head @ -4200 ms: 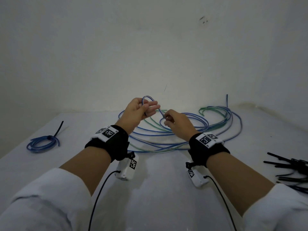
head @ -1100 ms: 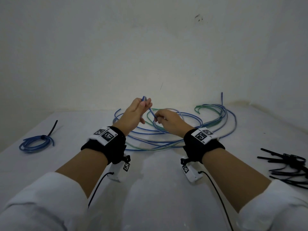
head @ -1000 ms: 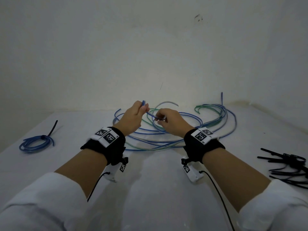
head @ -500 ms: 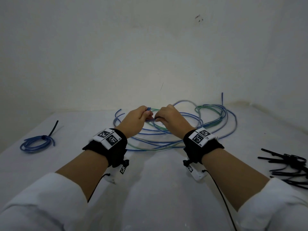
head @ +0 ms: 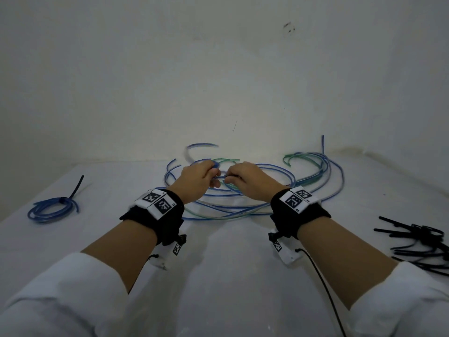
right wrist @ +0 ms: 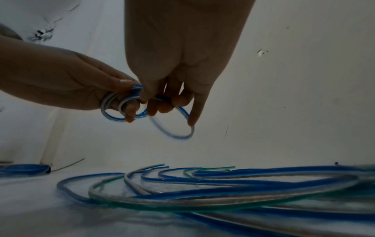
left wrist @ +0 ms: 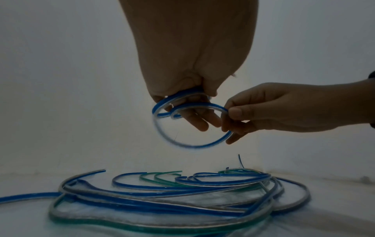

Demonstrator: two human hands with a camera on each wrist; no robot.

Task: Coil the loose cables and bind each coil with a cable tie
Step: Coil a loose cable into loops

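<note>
Above the loose blue and green cables [head: 243,205] heaped far-centre on the white table [head: 218,276], the left hand [head: 196,182] pinches a small blue cable coil [left wrist: 182,110] while the right hand [head: 250,183] pinches its next loop.

A small blue cable coil [right wrist: 123,104] is gripped by the left hand [right wrist: 67,83]; its blurred trailing loop [right wrist: 178,128] is pinched by the right hand [right wrist: 178,67]. Below, loose cables [right wrist: 223,189] are spread over the bench [right wrist: 40,216].

2 hands [head: 198,182], 1 tied blue coil [head: 52,209], 1 pile of loose cables [head: 255,207]
</note>
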